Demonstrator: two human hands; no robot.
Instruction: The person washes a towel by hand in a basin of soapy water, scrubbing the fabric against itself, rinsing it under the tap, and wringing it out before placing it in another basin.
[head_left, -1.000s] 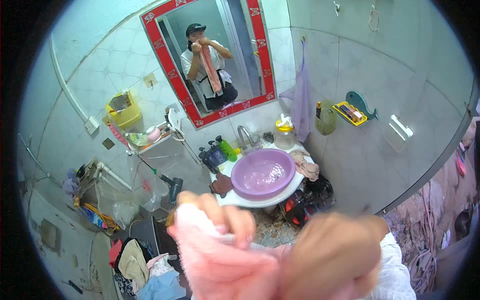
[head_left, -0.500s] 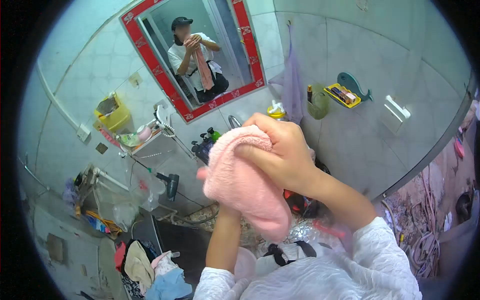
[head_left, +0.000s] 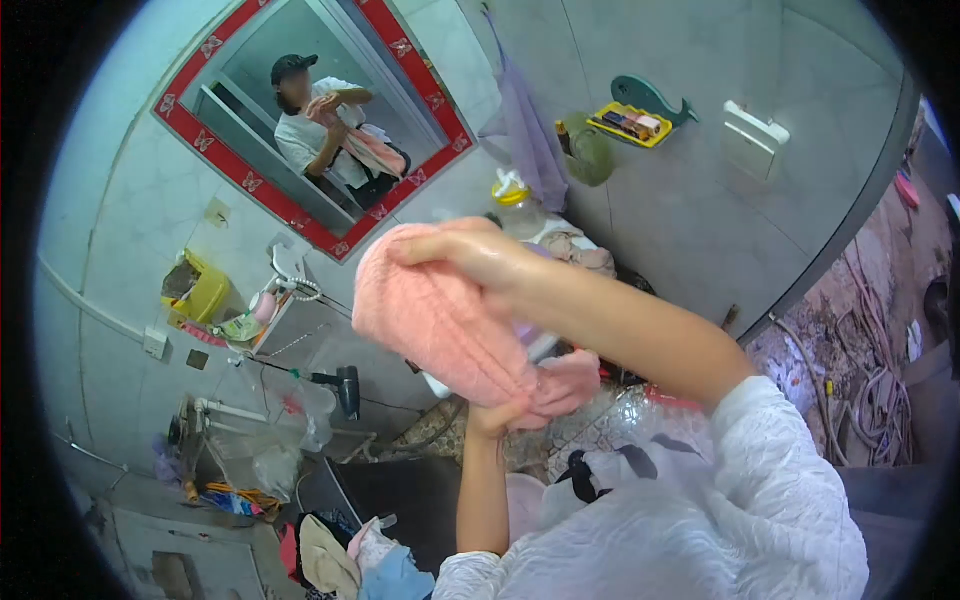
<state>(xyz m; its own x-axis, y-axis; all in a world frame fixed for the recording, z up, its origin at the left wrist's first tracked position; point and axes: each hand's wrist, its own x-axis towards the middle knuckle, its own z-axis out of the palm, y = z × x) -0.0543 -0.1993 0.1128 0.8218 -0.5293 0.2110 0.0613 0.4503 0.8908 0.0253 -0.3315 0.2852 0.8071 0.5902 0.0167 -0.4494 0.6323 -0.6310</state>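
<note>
A fluffy pink towel (head_left: 430, 325) hangs between my two hands in mid-air, in front of the wall. My right hand (head_left: 465, 252) grips its upper end, with the thumb laid over the fabric. Lower down, my left hand (head_left: 503, 412) is closed around the towel near its loose end; the cloth covers most of those fingers. A bunched tail of the towel sticks out to the right of my left hand. Both hands and the towel also show in the red-framed mirror (head_left: 345, 110).
On the wall are a yellow soap dish (head_left: 630, 124), a white box (head_left: 755, 140) and a small shelf (head_left: 285, 320). A hair dryer (head_left: 346, 390) hangs at left. Piled clothes (head_left: 335, 555) lie lower left beside a dark bin (head_left: 410, 490). A yellow-lidded jar (head_left: 515, 200) stands behind my hands.
The towel is stretched out more and tilts to the left. My right hand has moved left, my left hand lower and to the right. The whole view has turned.
</note>
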